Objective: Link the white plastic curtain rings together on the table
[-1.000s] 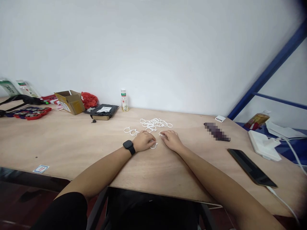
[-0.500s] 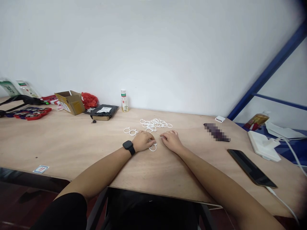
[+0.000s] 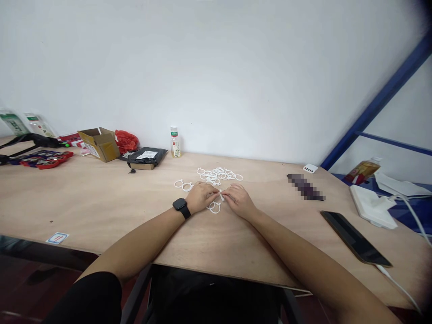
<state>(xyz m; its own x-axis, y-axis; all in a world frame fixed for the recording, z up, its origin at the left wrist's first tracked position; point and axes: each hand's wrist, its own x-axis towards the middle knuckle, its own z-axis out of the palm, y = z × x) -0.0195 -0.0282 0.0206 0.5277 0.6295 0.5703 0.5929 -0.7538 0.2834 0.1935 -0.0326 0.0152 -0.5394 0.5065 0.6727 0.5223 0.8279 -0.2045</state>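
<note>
My left hand point(image 3: 201, 196), with a black watch on its wrist, and my right hand point(image 3: 238, 199) meet over the wooden table point(image 3: 101, 211). Their fingertips pinch a small white plastic ring point(image 3: 215, 207) between them, just above the tabletop. A pile of several white rings point(image 3: 218, 174) lies just beyond my hands. Two joined white rings point(image 3: 183, 184) lie to the left of the pile.
A small bottle point(image 3: 174, 141), a black parcel point(image 3: 146, 158), a cardboard box point(image 3: 98, 142) and a red bag point(image 3: 124, 140) stand along the wall. A dark phone point(image 3: 355, 238), a white charger point(image 3: 370, 207) with cable and a blue metal frame point(image 3: 374, 103) are at the right.
My hands have moved together. The fingertips of both now pinch the white ring that lay by my left hand.
</note>
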